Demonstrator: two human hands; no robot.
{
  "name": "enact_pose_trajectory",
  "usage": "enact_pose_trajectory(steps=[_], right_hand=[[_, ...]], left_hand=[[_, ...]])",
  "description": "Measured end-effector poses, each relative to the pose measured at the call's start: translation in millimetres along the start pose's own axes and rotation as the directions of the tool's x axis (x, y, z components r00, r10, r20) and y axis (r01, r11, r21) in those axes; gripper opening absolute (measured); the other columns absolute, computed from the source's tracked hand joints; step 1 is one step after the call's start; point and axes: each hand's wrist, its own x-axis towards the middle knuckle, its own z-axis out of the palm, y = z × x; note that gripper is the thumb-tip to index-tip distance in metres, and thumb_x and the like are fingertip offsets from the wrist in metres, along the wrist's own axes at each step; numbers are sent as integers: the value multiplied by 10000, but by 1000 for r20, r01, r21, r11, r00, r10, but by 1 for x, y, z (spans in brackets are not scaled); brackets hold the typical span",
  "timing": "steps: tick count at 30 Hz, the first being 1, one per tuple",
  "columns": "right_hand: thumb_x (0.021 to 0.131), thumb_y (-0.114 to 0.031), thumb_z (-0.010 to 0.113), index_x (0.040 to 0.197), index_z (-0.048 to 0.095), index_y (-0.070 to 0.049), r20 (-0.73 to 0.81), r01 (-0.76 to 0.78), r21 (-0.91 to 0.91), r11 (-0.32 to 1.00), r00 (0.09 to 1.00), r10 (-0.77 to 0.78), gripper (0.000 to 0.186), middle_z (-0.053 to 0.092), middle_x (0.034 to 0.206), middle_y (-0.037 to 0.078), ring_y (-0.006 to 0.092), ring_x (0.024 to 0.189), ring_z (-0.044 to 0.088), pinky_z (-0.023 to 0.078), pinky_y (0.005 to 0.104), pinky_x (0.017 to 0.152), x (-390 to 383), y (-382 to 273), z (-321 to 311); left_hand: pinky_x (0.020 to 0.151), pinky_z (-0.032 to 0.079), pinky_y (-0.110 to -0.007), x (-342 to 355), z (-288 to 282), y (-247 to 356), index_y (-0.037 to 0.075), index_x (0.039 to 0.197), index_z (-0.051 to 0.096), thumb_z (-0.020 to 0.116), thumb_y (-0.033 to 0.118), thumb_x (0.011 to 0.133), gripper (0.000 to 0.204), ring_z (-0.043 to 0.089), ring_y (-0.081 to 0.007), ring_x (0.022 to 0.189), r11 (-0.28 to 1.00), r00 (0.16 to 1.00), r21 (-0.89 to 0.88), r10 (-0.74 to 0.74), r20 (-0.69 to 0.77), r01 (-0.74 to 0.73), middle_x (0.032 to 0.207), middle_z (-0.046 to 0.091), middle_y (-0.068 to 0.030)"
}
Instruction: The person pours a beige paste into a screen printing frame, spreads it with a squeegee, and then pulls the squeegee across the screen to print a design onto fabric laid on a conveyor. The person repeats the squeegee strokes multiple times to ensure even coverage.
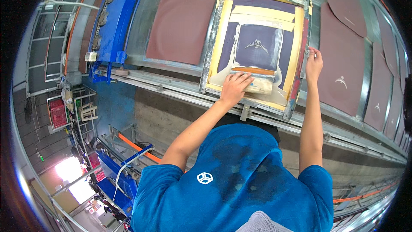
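Note:
A screen printing frame (213, 38) with metal rails lies over the long bench in front of me. Its dark purple mesh (257, 53) is bordered by yellow tape and carries a light crown-like design. My left hand (235, 87) is closed on a wide squeegee (262, 84) at the near end of the mesh; whitish ink smears its body, and an orange-brown strip shows along its far edge. At the frame's right rail, my right hand (314, 63) is closed with bent fingers gripping the side. Its fingertips are partly hidden.
Maroon flat pieces (182, 21) lie along the bench left of the frame. More maroon pieces (341, 60) lie to the right, several with a pale print. A metal rail (163, 89) runs along the near edge. Blue machinery (118, 21) stands at left.

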Motion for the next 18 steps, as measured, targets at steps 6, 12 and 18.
enact_pose_trajectory(steps=[6, 12, 18], right_hand=[[994, -251, 531, 1074, 667, -51, 1, 60, 155, 986, 998, -61, 255, 652, 828, 73, 131, 754, 571, 462, 301, 717, -25, -33, 39], [987, -191, 543, 1047, 666, -47, 32, 71, 329, 942, 996, -86, 199, 624, 777, 27, 113, 704, 539, 449, 283, 654, -72, -93, 141], [988, -194, 535, 1038, 662, -50, 46, 40, 212, 976, 998, -51, 198, 642, 762, 79, 143, 680, 554, 460, 324, 654, -108, -114, 213]], left_hand=[[949, 415, -403, -18, -33, -36, 190, 1291, 600, 688, 27, 634, 682, 518, -226, 1226, 999, 999, 2, -43, 12, 43, 1354, 571, 8], [944, 425, -421, -43, -101, -145, 199, 1301, 580, 691, 59, 687, 640, 520, -230, 1233, 994, 994, 82, -73, 84, 67, 1385, 545, -13], [866, 487, -421, -60, -127, -216, 129, 1239, 597, 662, 78, 781, 465, 615, -303, 1072, 958, 962, -111, -255, 100, 265, 1219, 640, -94]])
